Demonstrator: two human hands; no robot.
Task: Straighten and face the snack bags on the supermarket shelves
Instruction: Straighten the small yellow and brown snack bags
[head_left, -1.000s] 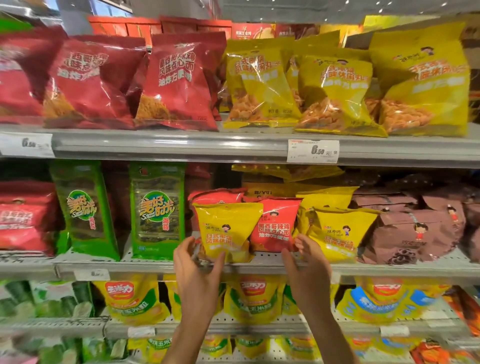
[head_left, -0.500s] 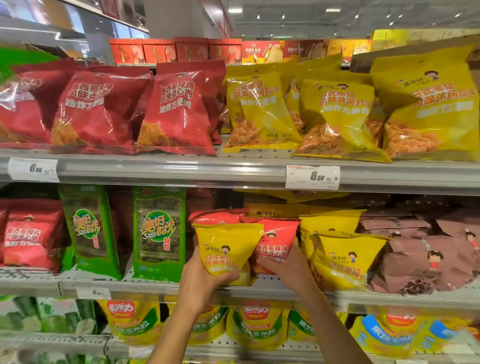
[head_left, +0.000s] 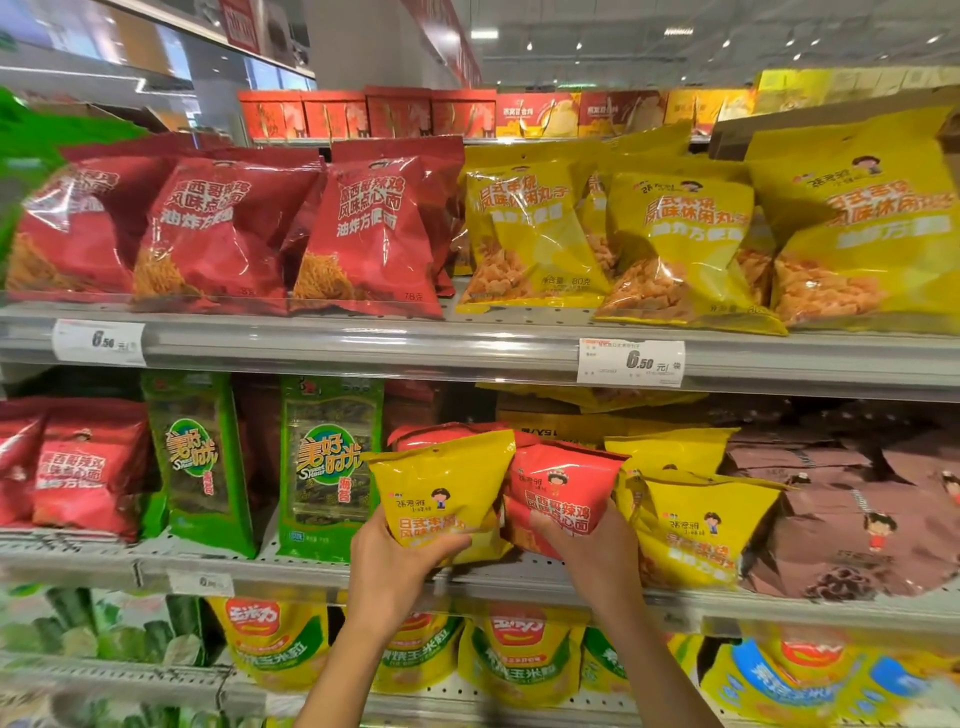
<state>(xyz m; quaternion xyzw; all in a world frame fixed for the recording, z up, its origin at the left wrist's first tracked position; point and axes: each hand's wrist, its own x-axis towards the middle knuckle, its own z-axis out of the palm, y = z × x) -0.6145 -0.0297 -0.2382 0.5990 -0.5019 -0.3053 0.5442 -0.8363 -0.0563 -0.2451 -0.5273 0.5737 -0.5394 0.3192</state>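
Gripping the small yellow bag (head_left: 448, 493) at its lower edge, the left hand (head_left: 390, 564) has its thumb curled across the front of the pack and its fingers hidden behind it. That bag stands upright on the middle shelf (head_left: 519, 582), printed face turned outward. Just right of the yellow bag, and touching it, a small red bag (head_left: 563, 493) leans slightly to the left; the right hand (head_left: 595, 556) grasps it from below, fingers wrapped over its bottom corner. Right of the red bag stands another yellow bag (head_left: 696, 530), tilted, and beyond that a cluster of brown bags (head_left: 852, 519). Left of the held yellow bag two green seaweed packs (head_left: 327, 467) stand upright, with more red packs (head_left: 88, 467) further left. Above the yellow bag, the upper shelf (head_left: 363, 345) carries large red bags (head_left: 228, 228) and large yellow bags (head_left: 675, 234), with a price tag (head_left: 630, 362) on its rail. Below the yellow bag sit yellow-green corn snack bags (head_left: 514, 654).
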